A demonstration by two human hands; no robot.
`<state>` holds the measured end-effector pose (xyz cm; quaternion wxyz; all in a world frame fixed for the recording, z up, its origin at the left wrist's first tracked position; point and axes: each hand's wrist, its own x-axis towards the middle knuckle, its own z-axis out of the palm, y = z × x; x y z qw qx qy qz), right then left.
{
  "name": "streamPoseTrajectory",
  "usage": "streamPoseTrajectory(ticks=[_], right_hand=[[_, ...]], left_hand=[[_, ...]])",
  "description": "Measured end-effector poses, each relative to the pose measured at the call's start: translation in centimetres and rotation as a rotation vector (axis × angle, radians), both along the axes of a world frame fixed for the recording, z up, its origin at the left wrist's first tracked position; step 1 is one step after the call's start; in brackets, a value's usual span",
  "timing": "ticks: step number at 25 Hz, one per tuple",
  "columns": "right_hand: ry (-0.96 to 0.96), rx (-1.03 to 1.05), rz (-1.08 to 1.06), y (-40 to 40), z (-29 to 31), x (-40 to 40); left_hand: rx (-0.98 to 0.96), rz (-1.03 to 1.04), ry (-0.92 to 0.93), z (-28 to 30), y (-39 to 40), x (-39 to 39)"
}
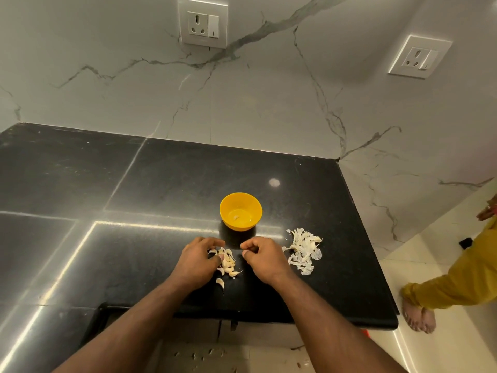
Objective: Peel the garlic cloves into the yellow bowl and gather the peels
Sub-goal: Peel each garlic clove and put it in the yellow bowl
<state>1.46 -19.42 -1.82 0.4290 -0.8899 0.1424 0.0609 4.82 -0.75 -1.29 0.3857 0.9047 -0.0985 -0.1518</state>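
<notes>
Garlic cloves (227, 262) lie under your curled left hand (197, 261); your right hand (262, 258) pinches something small, bowl (240, 211) at twelve o'clock.

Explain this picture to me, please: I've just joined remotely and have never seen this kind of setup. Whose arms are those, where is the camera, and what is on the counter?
There is no machine here. A person wears a wide-angle camera on the head, looking down at their own two bare arms.

The surface is a black stone counter against a marble wall. On it stand a yellow bowl with what looks like one peeled clove inside, a small pile of garlic cloves between the hands, and a heap of papery peels to the right.

The left hand rests on the clove pile, fingers curled among the cloves. The right hand has its fingers curled; its grip may hold something small, but I cannot tell.

Another person in yellow clothes stands at the right edge.
</notes>
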Motion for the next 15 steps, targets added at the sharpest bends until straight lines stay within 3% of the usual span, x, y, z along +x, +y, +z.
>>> streamPoseTrajectory(ticks=[8, 15], right_hand=[[0.012, -0.154, 0.394, -1.2, 0.7, 0.0], [0.036, -0.219, 0.379, -0.1, 1.7, -0.2]], left_hand=[[0.062, -0.193, 0.159, 0.0, 1.7, 0.4], [0.132, -0.225, -0.021, -0.9, 1.5, 0.2]])
